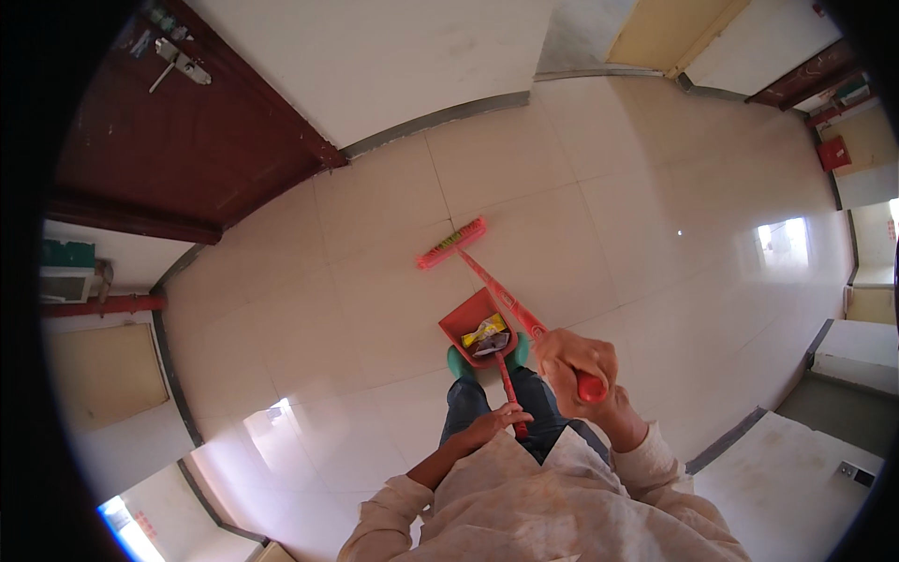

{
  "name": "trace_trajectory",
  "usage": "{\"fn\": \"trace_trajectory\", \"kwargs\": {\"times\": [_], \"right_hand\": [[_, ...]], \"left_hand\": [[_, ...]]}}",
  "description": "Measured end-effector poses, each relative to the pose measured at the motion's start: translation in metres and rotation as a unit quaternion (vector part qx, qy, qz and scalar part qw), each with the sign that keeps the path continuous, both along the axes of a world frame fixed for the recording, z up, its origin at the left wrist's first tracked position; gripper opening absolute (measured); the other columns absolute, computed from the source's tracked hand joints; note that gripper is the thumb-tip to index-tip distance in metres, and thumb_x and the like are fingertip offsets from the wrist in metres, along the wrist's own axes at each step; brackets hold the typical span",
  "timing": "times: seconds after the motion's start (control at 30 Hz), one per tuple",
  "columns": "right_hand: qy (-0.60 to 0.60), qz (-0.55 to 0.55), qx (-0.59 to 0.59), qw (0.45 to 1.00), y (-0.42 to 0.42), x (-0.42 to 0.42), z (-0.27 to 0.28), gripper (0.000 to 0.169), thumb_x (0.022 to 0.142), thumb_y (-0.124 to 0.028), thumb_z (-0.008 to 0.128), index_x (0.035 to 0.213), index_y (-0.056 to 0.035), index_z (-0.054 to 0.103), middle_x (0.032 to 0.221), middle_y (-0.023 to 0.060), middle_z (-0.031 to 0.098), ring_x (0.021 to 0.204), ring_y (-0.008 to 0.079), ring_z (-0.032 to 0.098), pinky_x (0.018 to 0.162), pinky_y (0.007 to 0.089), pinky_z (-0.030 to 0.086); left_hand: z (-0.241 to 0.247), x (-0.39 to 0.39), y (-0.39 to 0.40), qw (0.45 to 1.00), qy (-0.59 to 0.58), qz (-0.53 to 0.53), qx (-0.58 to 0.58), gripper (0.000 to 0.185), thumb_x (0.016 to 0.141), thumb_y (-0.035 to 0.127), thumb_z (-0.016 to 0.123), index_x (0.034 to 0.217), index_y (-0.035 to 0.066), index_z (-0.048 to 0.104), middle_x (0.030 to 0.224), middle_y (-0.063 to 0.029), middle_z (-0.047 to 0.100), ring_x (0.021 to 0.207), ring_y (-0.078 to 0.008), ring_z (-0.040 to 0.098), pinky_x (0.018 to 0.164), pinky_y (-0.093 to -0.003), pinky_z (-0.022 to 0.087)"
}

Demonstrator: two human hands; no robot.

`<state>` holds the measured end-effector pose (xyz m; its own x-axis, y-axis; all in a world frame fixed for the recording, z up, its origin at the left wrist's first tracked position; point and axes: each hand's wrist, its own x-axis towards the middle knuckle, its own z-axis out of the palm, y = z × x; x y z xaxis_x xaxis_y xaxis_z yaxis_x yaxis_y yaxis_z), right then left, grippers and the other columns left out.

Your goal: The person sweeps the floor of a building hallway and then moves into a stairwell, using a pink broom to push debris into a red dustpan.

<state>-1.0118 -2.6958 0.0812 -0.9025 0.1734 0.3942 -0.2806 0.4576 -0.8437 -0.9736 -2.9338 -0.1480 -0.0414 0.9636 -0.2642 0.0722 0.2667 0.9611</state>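
Note:
My right hand [577, 372] is closed around the upper end of a red broom handle. The handle slants forward and left to the broom head [451, 244], which has pink and green bristles and lies over the tiles ahead of the dustpan. Near my lap, my left hand [496, 423] holds the end of the dustpan's red handle. The red dustpan [460, 320] is just in front of my green shoes and partly hides them. In it lie a yellow wrapper [484, 330] and a dark and silvery wrapper [491, 345].
Pale glossy floor tiles [393, 302] surround my feet. A dark red door [189, 140] stands at the upper left, beside a white wall with grey skirting [442, 121]. A red pipe [105, 306] runs at the left; a red box [834, 153] is at the far right.

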Motion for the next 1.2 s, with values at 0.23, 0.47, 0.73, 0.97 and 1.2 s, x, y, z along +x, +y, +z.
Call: {"fn": "trace_trajectory", "kwargs": {"times": [0.23,0.47,0.73,0.97,1.2], "right_hand": [[-0.057,-0.061,-0.049,0.995,0.025,0.009,0.003,0.019,0.088,-0.003,0.049,0.070,-0.0009,0.050,0.062,0.0065,0.052,0.047,0.0154,0.049,0.045,0.0265,0.039],[-0.088,-0.089,-0.084,0.989,0.072,0.076,0.023,0.025,0.082,0.001,0.041,0.058,-0.0024,0.043,0.054,0.0064,0.049,0.045,0.0153,0.048,0.044,0.0275,0.040],[0.024,-0.321,-0.238,0.916,0.165,0.175,0.055,0.041,0.101,-0.016,0.042,0.061,-0.0087,0.038,0.047,0.0028,0.038,0.042,0.0142,0.039,0.047,0.0311,0.040],[0.174,-0.551,-0.227,0.784,0.212,0.264,0.101,0.045,0.102,-0.025,0.043,0.060,-0.0122,0.036,0.045,0.0004,0.035,0.039,0.0113,0.036,0.048,0.0301,0.044],[0.137,-0.624,-0.092,0.764,0.230,0.291,0.070,0.042,0.102,-0.018,0.045,0.061,-0.0080,0.040,0.048,-0.0001,0.035,0.041,0.0091,0.036,0.048,0.0294,0.044]], "left_hand": [[0.025,-0.004,0.035,0.999,0.019,-0.008,-0.047,0.026,0.077,0.014,0.060,0.101,0.010,0.054,0.105,-0.0086,0.057,0.096,-0.0293,0.060,0.078,-0.0363,0.047],[0.047,-0.021,0.053,0.989,0.073,0.095,-0.085,0.015,0.077,0.008,0.056,0.092,0.009,0.054,0.093,-0.0109,0.060,0.088,-0.0336,0.060,0.074,-0.0387,0.047],[0.064,-0.053,0.100,0.978,0.148,0.093,-0.112,0.009,0.077,0.001,0.057,0.084,0.005,0.059,0.082,-0.0089,0.063,0.080,-0.0245,0.063,0.076,-0.0321,0.049],[0.071,-0.081,0.149,0.985,0.150,0.077,-0.035,0.014,0.073,-0.004,0.055,0.083,0.006,0.058,0.080,-0.0095,0.064,0.079,-0.0268,0.064,0.074,-0.0336,0.050],[0.106,-0.107,0.222,0.980,0.166,0.106,0.036,0.017,0.070,-0.013,0.057,0.077,0.003,0.055,0.081,-0.0090,0.064,0.080,-0.0211,0.063,0.076,-0.0298,0.050]]}}
